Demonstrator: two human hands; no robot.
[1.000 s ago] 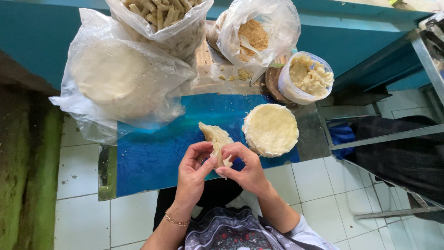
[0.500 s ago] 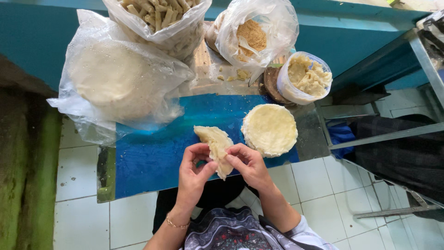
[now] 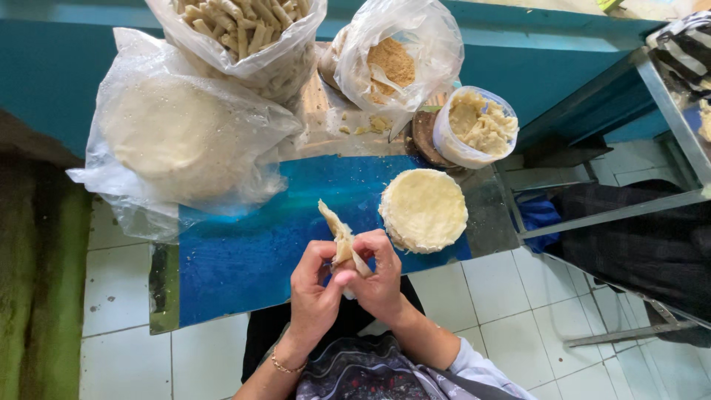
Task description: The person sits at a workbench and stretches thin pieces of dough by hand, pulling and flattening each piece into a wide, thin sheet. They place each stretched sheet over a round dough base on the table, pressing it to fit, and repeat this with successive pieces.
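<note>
Both my hands pinch one folded wrapper (image 3: 342,238) above the blue board (image 3: 244,259): left hand (image 3: 315,292) steadies, right hand (image 3: 381,278) tucks the edge. The wrapper stack (image 3: 424,210) sits just beyond my right hand, within reach.

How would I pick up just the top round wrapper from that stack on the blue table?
Probably pinch the top sheet's near edge, on the stack of round wrappers, coming from the person's side. It lies flat and thin, so only the rim offers a lip, and the tub of filling crowds the far side.
</note>
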